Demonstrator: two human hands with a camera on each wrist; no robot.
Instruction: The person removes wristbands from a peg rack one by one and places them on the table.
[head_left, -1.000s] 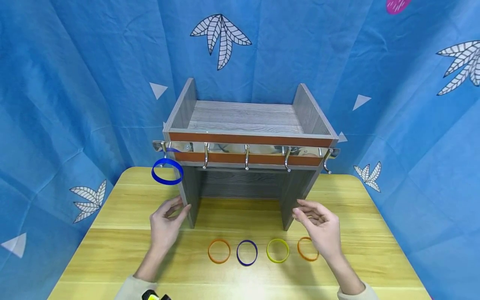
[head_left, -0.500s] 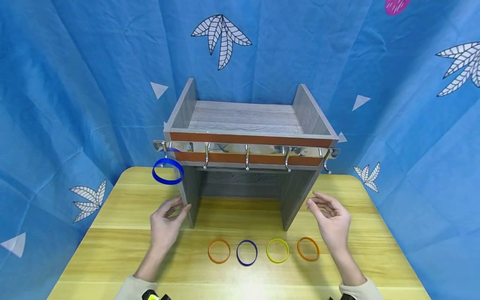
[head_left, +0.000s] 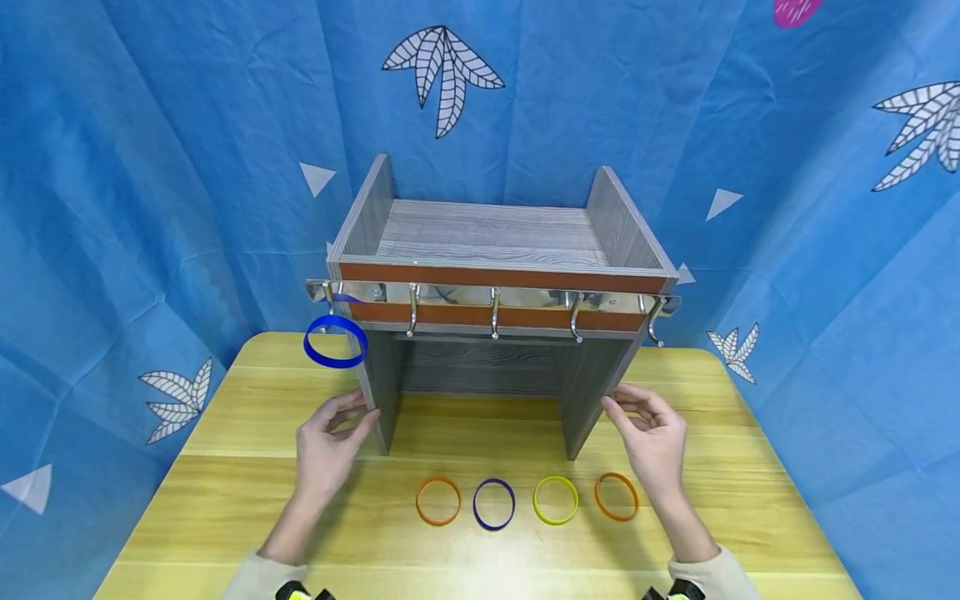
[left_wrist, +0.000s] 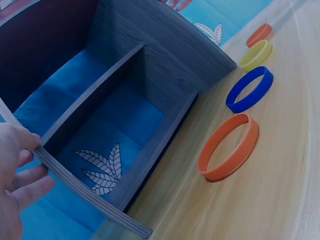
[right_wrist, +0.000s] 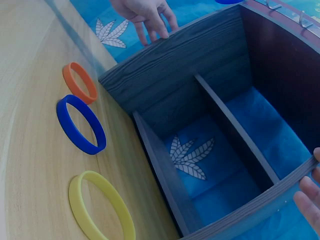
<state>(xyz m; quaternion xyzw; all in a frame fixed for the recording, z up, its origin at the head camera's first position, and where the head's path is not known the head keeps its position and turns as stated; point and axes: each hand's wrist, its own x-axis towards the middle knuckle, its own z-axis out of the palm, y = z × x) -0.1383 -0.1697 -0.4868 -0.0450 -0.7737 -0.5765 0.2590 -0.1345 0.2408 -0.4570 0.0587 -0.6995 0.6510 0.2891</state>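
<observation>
A grey wood-grain shelf stands on the table, with a chrome hook rail across its front. My left hand holds the front edge of its left side panel, thumb at the edge and fingers outside. My right hand is at the right side panel; in the right wrist view the panel edge lies between thumb and fingers. A blue wristband hangs from the leftmost hook. Before the shelf lie an orange wristband, a dark blue wristband, a yellow wristband and another orange wristband.
The wooden table carries the shelf and the loose bands. A blue patterned cloth hangs behind and at both sides. The other hooks on the rail hold no bands. Inside, the shelf has a divider board.
My right hand moved outward from the right panel, then back in to its edge. My left hand has stayed at the left panel. The bands and shelf keep their places.
</observation>
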